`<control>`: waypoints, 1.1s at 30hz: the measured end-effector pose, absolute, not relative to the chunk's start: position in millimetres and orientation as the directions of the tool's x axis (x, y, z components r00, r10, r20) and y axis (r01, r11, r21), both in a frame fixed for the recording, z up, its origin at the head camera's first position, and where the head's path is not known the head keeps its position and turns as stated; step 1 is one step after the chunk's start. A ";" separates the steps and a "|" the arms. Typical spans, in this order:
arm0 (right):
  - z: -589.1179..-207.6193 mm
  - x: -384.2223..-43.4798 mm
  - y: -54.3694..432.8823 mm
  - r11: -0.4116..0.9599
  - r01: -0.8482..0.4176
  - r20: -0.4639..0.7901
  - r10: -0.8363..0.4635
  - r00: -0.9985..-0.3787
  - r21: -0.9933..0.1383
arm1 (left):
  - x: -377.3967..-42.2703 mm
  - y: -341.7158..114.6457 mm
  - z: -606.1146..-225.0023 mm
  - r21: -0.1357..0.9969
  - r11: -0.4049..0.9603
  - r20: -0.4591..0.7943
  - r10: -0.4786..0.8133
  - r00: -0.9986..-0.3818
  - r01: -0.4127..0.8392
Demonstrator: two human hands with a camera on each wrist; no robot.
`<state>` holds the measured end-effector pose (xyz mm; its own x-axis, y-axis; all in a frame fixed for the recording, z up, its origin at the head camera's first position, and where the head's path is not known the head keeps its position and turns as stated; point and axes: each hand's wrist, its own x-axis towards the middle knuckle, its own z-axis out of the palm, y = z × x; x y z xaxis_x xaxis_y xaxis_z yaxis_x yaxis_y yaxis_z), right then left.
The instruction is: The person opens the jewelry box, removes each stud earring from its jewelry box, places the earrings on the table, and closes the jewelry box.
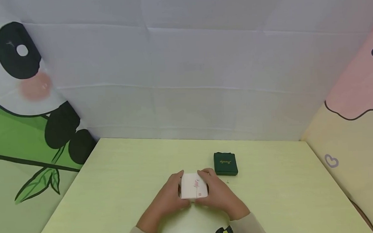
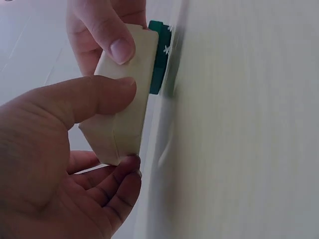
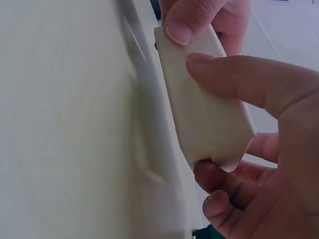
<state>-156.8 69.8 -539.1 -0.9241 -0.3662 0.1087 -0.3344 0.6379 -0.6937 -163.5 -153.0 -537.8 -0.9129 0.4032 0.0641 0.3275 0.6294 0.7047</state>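
Observation:
Both hands hold a small white box (image 1: 189, 186) over the near middle of the table; its top bears a pink flower print. My left hand (image 1: 169, 197) grips its left side, the thumb on the near face and the fingers curled round the end. From the other side my right hand (image 1: 217, 194) grips it in the same way. In the left wrist view the two thumbs lie close together on the box's plain side (image 2: 130, 64). The right wrist view shows the fingertips (image 3: 209, 174) of the right hand bent against the box's lower end.
A dark green box (image 1: 225, 163) with gold lettering lies on the pale yellow table (image 1: 129, 160), just beyond the right hand. Tiny white star-shaped pieces (image 2: 167, 50) show beside it in the left wrist view. Behind the table hangs a white cloth (image 1: 184, 61); printed cartoon panels flank it.

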 end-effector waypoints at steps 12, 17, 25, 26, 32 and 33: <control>-549.5 -152.9 77.0 0.679 -0.344 0.102 -0.371 -0.923 -0.648 | -156.5 -144.1 -567.9 0.705 0.639 0.110 0.331 -0.937 0.308; -551.6 -151.6 79.5 0.691 -0.354 0.103 -0.378 -0.920 -0.630 | -153.2 -143.2 -574.7 0.697 0.633 0.151 0.330 -0.932 0.337; -555.4 -153.3 82.3 0.686 -0.374 0.079 -0.421 -0.904 -0.624 | -150.4 -142.5 -574.9 0.672 0.657 0.138 0.341 -0.930 0.340; -555.6 -153.4 82.6 0.682 -0.377 0.083 -0.423 -0.902 -0.626 | -150.6 -142.4 -575.1 0.674 0.655 0.141 0.341 -0.929 0.342; -555.5 -153.6 83.3 0.663 -0.386 0.106 -0.422 -0.901 -0.642 | -152.2 -142.3 -575.8 0.669 0.644 0.170 0.353 -0.920 0.371; -555.9 -153.8 83.2 0.663 -0.388 0.110 -0.421 -0.900 -0.640 | -152.1 -142.4 -575.6 0.667 0.643 0.174 0.355 -0.918 0.375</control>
